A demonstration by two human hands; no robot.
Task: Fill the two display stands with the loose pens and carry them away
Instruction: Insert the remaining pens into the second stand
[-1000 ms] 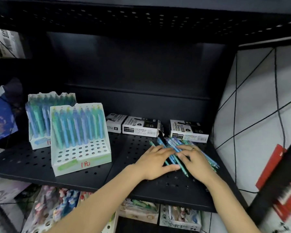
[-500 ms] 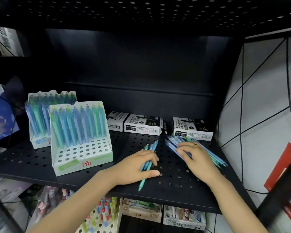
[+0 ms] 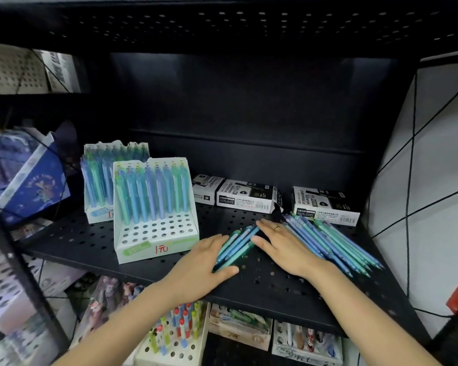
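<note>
Left hand [image 3: 201, 262] curled round a few pens [image 3: 236, 247], right of the front stand [image 3: 154, 215]. Right hand [image 3: 283, 247] flat, fingers straight, beside the pile [image 3: 333, 241]. Light, smooth, likely to roll: best gripped mid-barrel.

Three black-and-white marker boxes [image 3: 245, 196] are lying along the back of the black perforated shelf [image 3: 85, 241]. A blue patterned box [image 3: 29, 180], somewhat blurred, is leaning at far left.

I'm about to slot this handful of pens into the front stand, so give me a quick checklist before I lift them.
1. Left hand grips a small bunch of pens: ok.
2. Front display stand has empty holes in its lower rows: ok.
3. Stand sits upright on the shelf: ok.
4. Right hand is flat beside the loose pen pile, holding nothing: ok.
5. Rear display stand has free holes: cannot tell, front stand hides them.
</note>
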